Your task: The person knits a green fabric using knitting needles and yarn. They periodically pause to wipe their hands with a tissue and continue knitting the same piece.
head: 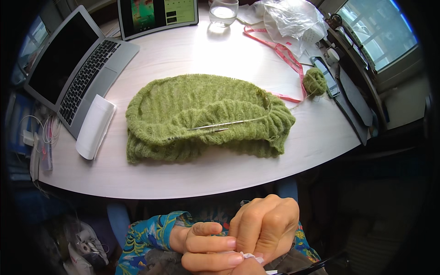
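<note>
Both hands are held together over the lap, below the table's front edge. A crumpled white tissue or cloth (252, 257) shows between my left hand (209, 244) and my right hand (266, 228), pinched by the fingers of both. Dark thin glasses temples or a similar black rod (314, 266) pass just right of it; the rest is hidden at the bottom rim. On the table lies green ribbed knitting (206, 113), with metal knitting needles (220, 125) across its front. A ball of green yarn (314, 81) rests to its right.
An open laptop (111, 65) and a white folded tissue pack (94, 127) lie left on the table (172, 182). A tablet (158, 17), a glass of water (223, 13) and a plastic bag (292, 20) are behind. A pink tape measure (290, 58) and a phone (325, 74) are right.
</note>
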The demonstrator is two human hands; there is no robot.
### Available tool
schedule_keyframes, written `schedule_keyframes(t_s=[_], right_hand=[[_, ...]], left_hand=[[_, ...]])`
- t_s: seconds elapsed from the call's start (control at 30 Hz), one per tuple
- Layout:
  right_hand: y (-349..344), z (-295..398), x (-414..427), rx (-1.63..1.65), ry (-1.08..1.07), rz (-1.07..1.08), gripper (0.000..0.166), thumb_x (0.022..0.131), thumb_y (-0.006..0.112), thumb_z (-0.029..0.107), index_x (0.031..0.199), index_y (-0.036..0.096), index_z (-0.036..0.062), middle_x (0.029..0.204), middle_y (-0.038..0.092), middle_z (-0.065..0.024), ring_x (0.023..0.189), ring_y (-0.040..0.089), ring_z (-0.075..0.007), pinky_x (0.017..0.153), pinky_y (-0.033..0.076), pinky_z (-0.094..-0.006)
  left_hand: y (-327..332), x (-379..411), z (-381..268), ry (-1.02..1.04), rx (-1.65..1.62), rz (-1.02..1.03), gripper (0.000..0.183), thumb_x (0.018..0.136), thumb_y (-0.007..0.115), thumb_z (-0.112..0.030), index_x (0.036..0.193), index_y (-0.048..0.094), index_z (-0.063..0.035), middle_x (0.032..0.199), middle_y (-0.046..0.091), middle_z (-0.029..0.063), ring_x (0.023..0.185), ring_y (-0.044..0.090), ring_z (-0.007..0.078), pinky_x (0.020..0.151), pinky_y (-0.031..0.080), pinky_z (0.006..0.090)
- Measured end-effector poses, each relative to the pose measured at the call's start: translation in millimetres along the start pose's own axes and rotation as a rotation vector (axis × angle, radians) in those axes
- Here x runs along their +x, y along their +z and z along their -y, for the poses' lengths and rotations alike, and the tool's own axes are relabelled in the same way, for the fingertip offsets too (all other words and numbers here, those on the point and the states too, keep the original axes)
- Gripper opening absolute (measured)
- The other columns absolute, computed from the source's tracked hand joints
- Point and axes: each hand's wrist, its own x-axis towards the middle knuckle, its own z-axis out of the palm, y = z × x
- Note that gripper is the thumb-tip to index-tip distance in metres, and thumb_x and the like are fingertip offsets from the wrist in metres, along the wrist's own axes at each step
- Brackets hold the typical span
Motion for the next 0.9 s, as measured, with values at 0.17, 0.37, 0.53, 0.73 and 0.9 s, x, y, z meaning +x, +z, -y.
schedule_keyframes(t_s=[0.17,0.37,0.53,0.73,0.9], right_hand=[[1,15,-5,-0.094,0.075,0.017,0.015,0.065,0.076,-0.008,0.066,0.062,-0.0053,0.067,0.061,-0.0194,0.053,0.056,-0.0227,0.051,0.047,-0.0303],[-40,33,-36,-0.204,0.091,-0.307,0.013,0.076,0.067,-0.008,0.08,0.058,0.0014,0.085,0.059,-0.0116,0.069,0.056,-0.0145,0.065,0.045,-0.0241],[-108,129,-74,-0.761,-0.764,-0.671,0.01,0.085,0.065,0.007,0.089,0.056,0.0073,0.087,0.06,-0.0039,0.077,0.058,-0.0094,0.068,0.05,-0.0207],[-246,220,-216,-1.345,-0.856,-1.503,0.009,0.089,0.062,0.013,0.092,0.058,0.0057,0.091,0.06,-0.0025,0.081,0.059,-0.0107,0.072,0.052,-0.0212],[-344,253,-323,-2.114,-0.178,-1.867,0.032,0.08,0.071,0.023,0.103,0.059,0.0047,0.101,0.061,-0.0107,0.094,0.059,-0.0288,0.08,0.05,-0.0371]], left_hand=[[0,-4,3,0.037,0.057,0.128,0.014,0.087,0.059,-0.018,0.094,0.056,-0.006,0.095,0.056,-0.0017,0.092,0.057,0.0145,0.098,0.043,0.0349],[-20,61,32,-0.017,0.047,0.982,0.048,0.092,0.047,-0.042,0.112,0.057,0.0007,0.113,0.057,0.0145,0.102,0.055,0.0296,0.101,0.034,0.0469],[-20,109,46,-0.042,0.363,0.909,0.042,0.093,0.045,-0.035,0.108,0.06,0.0008,0.109,0.058,0.0173,0.104,0.053,0.0348,0.097,0.037,0.0482],[-53,130,68,-0.054,0.518,0.968,0.026,0.089,0.051,-0.015,0.107,0.059,0.0025,0.105,0.058,0.0156,0.107,0.052,0.0323,0.098,0.036,0.0444],[-61,128,69,-0.075,0.534,0.944,0.023,0.087,0.05,-0.008,0.105,0.06,0.0016,0.104,0.058,0.0152,0.108,0.051,0.0327,0.098,0.036,0.0439]])
